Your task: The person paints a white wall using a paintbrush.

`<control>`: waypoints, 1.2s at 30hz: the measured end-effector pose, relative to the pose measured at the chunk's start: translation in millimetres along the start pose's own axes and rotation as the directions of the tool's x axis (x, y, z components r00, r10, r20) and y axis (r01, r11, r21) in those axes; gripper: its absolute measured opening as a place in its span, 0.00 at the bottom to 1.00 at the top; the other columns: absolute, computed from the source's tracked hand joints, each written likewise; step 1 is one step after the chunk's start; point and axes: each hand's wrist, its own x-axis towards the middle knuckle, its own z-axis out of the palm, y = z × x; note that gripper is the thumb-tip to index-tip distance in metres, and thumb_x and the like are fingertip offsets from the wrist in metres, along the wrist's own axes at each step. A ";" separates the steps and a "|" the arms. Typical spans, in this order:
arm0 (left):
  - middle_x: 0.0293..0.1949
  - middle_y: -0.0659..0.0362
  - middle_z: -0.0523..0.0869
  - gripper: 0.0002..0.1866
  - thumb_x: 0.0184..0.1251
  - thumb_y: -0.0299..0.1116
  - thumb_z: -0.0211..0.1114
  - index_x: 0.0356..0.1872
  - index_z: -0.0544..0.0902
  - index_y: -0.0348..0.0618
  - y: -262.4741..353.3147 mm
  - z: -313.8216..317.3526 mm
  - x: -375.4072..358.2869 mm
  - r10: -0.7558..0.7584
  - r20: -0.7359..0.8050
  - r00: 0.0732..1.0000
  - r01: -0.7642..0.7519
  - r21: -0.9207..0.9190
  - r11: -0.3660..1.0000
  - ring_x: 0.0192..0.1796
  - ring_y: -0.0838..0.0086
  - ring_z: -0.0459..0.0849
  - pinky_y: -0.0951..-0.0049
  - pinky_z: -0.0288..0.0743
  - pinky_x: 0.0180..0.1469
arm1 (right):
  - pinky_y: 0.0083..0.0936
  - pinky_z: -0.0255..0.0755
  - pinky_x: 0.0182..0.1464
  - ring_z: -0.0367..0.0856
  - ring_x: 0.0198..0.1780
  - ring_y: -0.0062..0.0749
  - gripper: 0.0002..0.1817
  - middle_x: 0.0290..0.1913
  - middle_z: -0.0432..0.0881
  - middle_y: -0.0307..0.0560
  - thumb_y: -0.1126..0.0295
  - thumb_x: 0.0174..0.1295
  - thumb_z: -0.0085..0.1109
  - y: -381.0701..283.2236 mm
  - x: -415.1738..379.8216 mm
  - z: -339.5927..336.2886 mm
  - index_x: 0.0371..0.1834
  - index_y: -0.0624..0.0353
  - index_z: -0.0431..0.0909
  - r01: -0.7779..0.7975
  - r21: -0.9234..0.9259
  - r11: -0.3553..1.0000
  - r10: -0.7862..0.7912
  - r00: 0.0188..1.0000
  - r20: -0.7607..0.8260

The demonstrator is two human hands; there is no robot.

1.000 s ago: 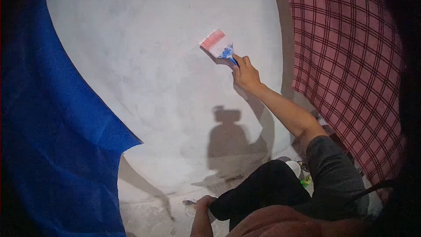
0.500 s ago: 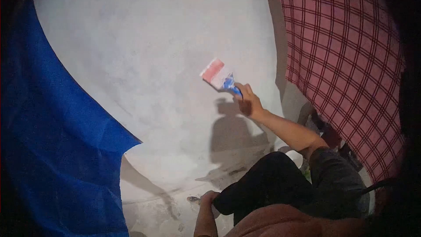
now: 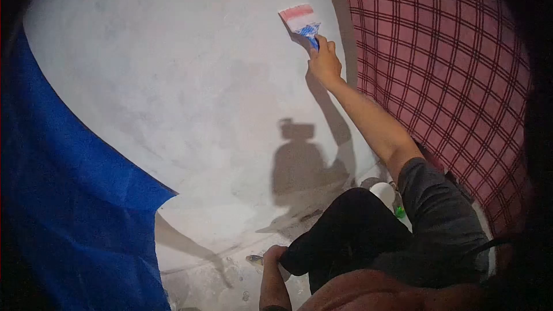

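My right hand [image 3: 326, 64] is wrapped round the blue handle of a wide paintbrush [image 3: 299, 19]. The brush has pinkish-red bristles with a white band beneath them, and its tip lies against the whitish wall [image 3: 190, 69], high up towards the right edge. Down by my bent knee, my left hand [image 3: 275, 253] is closed. A small object with a dark and yellowish end [image 3: 254, 260] pokes out beside its fingers; I cannot tell what it is.
A blue sheet [image 3: 69, 196] hangs along the left side. On the right is a red plaid cloth [image 3: 438, 52]. A white round container [image 3: 383, 194] and a small green thing [image 3: 400, 212] sit beyond my knee, near my right elbow. My shadow falls on the wall.
My right hand has carried the paintbrush upwards and slightly right along the wall, turning the bristles to point more upward. My arm is more stretched out. The left hand stays by the knee.
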 end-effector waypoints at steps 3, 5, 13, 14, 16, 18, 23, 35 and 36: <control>0.59 0.50 0.81 0.25 0.64 0.54 0.56 0.54 0.83 0.52 -8.9 5.3 25.8 -0.005 0.003 1.000 0.005 0.072 0.997 0.63 0.58 0.78 0.59 0.71 0.62 | 0.48 0.74 0.51 0.78 0.50 0.57 0.25 0.55 0.69 0.56 0.66 0.66 0.52 1.2 3.7 -3.9 0.67 0.49 0.62 0.013 -0.054 0.998 -0.011 1.000 0.024; 0.59 0.51 0.81 0.24 0.65 0.53 0.55 0.55 0.83 0.53 -6.6 9.4 28.3 -0.001 0.006 1.000 0.001 0.088 0.996 0.63 0.58 0.78 0.60 0.71 0.62 | 0.48 0.74 0.51 0.78 0.50 0.57 0.25 0.55 0.69 0.56 0.66 0.66 0.52 2.0 2.9 -6.0 0.67 0.49 0.62 0.030 -0.101 0.994 -0.025 0.998 0.058; 0.59 0.50 0.81 0.25 0.63 0.53 0.57 0.55 0.83 0.52 17.0 -9.8 -9.5 0.088 0.016 0.996 -0.088 0.047 0.995 0.63 0.58 0.78 0.56 0.70 0.64 | 0.48 0.75 0.51 0.79 0.50 0.55 0.26 0.54 0.69 0.55 0.67 0.65 0.52 20.2 -12.0 3.2 0.68 0.49 0.63 0.091 -0.107 0.990 -0.085 0.994 0.061; 0.59 0.50 0.81 0.25 0.63 0.53 0.57 0.55 0.83 0.52 11.1 -5.9 2.1 0.084 0.014 0.996 -0.084 0.046 0.995 0.63 0.58 0.78 0.56 0.70 0.64 | 0.48 0.75 0.51 0.79 0.50 0.55 0.26 0.54 0.69 0.55 0.67 0.65 0.52 19.8 -12.2 4.1 0.68 0.49 0.63 0.091 -0.103 0.991 -0.085 0.994 0.063; 0.56 0.53 0.84 0.27 0.60 0.57 0.60 0.53 0.84 0.52 5.5 -3.4 29.1 -0.056 0.015 0.998 0.057 -0.042 0.998 0.62 0.59 0.80 0.59 0.72 0.60 | 0.48 0.75 0.51 0.78 0.50 0.55 0.26 0.55 0.69 0.54 0.68 0.65 0.52 21.4 -11.1 5.4 0.68 0.49 0.64 0.127 -0.148 0.981 -0.112 0.988 0.103; 0.58 0.51 0.81 0.25 0.62 0.55 0.57 0.54 0.83 0.53 17.0 -16.1 1.2 0.064 0.053 0.997 -0.068 0.084 0.994 0.64 0.59 0.78 0.57 0.70 0.63 | 0.48 0.75 0.50 0.79 0.50 0.55 0.25 0.54 0.69 0.56 0.68 0.66 0.51 19.7 -12.3 2.2 0.67 0.52 0.64 0.150 -0.139 0.979 -0.139 0.987 0.084; 0.60 0.49 0.80 0.25 0.63 0.53 0.55 0.55 0.83 0.52 29.0 -12.8 13.9 0.103 0.015 0.995 -0.104 0.042 0.994 0.65 0.57 0.76 0.55 0.69 0.65 | 0.48 0.75 0.50 0.78 0.50 0.55 0.24 0.53 0.70 0.57 0.67 0.68 0.50 27.8 -7.1 9.0 0.67 0.54 0.64 0.202 -0.156 0.967 -0.195 0.979 0.064; 0.57 0.49 0.82 0.30 0.58 0.57 0.61 0.51 0.84 0.44 -5.7 -50.1 47.2 -0.075 -0.118 0.990 0.073 -0.023 0.997 0.61 0.56 0.80 0.58 0.71 0.60 | 0.46 0.77 0.47 0.80 0.46 0.51 0.23 0.51 0.71 0.53 0.65 0.67 0.51 7.8 -1.4 24.7 0.66 0.50 0.66 0.234 -0.100 0.967 -0.234 0.972 0.013; 0.57 0.49 0.82 0.30 0.56 0.58 0.61 0.52 0.84 0.45 -2.8 -66.0 22.0 -0.054 -0.084 0.995 0.054 -0.004 0.999 0.62 0.56 0.79 0.58 0.70 0.62 | 0.45 0.77 0.46 0.81 0.45 0.50 0.23 0.50 0.71 0.53 0.65 0.66 0.52 9.0 1.0 24.2 0.66 0.50 0.66 0.247 -0.149 0.958 -0.244 0.969 0.037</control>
